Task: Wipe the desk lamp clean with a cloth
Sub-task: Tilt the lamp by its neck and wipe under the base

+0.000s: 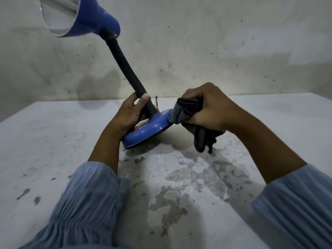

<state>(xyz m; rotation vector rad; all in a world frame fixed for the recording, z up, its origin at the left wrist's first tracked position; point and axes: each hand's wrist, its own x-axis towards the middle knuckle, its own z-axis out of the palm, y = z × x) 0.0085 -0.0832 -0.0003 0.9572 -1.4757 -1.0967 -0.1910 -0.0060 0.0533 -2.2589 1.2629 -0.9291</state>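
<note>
While the left hand (132, 112) grips the lamp neck (129, 72), the right hand (206, 106) presses the cloth (186, 112).

Lamp (143, 130) (base seemingly tilted) on table (53, 141), cloth (188, 112) right.

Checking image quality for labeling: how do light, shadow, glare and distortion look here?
Head view: dim, soft light; small glare spots on the blue lamp base; shadow under it and the grey cloth; wide-angle stretching at the sleeves; lamp shade cropped.

— What lies under it all?
— A pale table (53, 141), worn and blotched with grey patches where the surface has flaked.
— And behind?
— A stained, speckled wall (215, 51) meeting the table's far edge.
</note>
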